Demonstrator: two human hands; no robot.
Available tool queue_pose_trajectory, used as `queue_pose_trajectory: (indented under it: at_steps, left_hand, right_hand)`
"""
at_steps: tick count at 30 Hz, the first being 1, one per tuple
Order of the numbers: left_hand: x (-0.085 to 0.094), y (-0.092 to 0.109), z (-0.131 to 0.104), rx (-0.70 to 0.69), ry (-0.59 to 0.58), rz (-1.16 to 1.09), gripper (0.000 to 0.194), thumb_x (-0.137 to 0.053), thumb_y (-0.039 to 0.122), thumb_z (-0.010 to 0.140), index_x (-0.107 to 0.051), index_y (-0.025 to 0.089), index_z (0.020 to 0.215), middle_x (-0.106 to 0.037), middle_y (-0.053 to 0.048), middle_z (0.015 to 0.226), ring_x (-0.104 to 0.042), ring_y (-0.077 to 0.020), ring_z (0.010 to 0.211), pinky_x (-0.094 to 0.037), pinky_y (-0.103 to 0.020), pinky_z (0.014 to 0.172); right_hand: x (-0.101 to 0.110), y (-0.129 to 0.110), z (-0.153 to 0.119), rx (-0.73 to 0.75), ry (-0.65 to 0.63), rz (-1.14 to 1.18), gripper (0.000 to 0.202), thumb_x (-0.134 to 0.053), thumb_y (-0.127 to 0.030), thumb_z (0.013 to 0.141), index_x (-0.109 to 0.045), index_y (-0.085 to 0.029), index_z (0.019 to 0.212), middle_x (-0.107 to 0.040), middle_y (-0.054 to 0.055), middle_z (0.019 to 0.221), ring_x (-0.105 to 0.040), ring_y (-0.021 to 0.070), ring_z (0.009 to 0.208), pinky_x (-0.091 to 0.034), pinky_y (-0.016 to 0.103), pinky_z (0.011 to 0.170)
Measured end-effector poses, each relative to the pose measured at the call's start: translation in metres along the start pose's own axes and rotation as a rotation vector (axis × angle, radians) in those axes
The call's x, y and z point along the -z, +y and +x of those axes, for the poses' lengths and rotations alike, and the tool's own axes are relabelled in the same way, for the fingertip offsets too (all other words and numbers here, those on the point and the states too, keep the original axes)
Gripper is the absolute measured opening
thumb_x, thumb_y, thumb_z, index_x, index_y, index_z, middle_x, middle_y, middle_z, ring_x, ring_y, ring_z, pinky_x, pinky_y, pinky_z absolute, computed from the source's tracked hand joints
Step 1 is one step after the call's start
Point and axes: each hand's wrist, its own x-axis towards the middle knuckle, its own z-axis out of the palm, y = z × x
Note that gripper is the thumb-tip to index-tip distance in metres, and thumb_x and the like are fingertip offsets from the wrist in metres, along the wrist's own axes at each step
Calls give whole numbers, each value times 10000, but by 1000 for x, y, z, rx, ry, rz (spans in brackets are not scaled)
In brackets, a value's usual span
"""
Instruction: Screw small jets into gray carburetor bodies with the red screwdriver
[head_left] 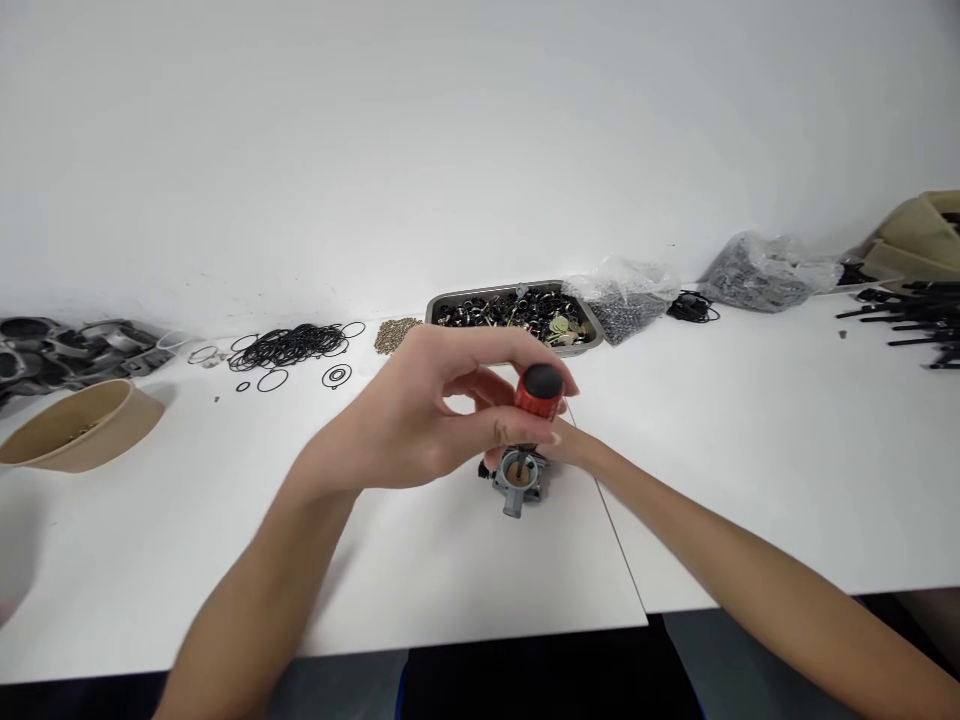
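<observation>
My left hand (431,410) pinches the red handle of a screwdriver (540,392) with a black end cap, held upright. Below it, the shaft reaches down to a small grey metal part (517,478) with a round opening and a brass-coloured plate inside, standing on the white table. My right hand (566,442) is behind the handle, beside the metal part; its fingers are mostly hidden by my left hand and the screwdriver.
Black rings (292,346), small brass pieces (397,336) and a metal tray (592,345) of small parts lie along the wall. Plastic bags (765,272) and black rods (919,315) are right; a beige bowl (112,435) and grey castings (71,355) are left.
</observation>
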Motion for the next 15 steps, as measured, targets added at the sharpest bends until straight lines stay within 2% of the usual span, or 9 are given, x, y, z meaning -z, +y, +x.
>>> queue_pose_trajectory:
  at_steps: [3,5,9,12,15]
  left_hand:
    - [5,-3,-2,-49,-30,20,329,-617,138,870,-654,228,1184,-698,-49,929,-675,-151,780,-595,-240,593]
    - [7,-4,-2,-88,-28,39,346,-590,133,884,-639,222,1214,-691,-56,924,-662,-146,773,-590,-239,590]
    - [7,-2,0,-129,-40,62,236,-670,149,835,-702,178,1067,-672,-76,936,-637,-132,725,-577,-239,576]
    - [2,-2,3,-206,-53,6,219,-780,193,749,-733,152,959,-657,-80,917,-632,-130,716,-569,-247,561]
    - [-4,-8,8,-208,-6,-68,237,-821,200,704,-727,156,917,-654,-50,826,-622,-116,686,-549,-228,530]
  right_hand:
    - [0,4,2,47,-15,26,143,-690,-298,753,-659,-158,761,-660,32,801,-623,187,814,-502,347,778]
    - [0,7,3,66,-8,16,130,-694,-286,758,-661,-168,803,-647,21,810,-620,180,814,-501,352,790]
    - [1,9,3,67,26,-20,117,-692,-245,765,-671,-187,863,-631,13,804,-615,178,802,-506,345,763]
    - [0,8,3,79,39,-28,101,-704,-268,772,-677,-203,845,-633,15,816,-621,194,828,-510,344,767]
    - [-1,7,4,87,63,-38,93,-718,-271,766,-682,-218,834,-634,14,812,-623,206,853,-514,343,759]
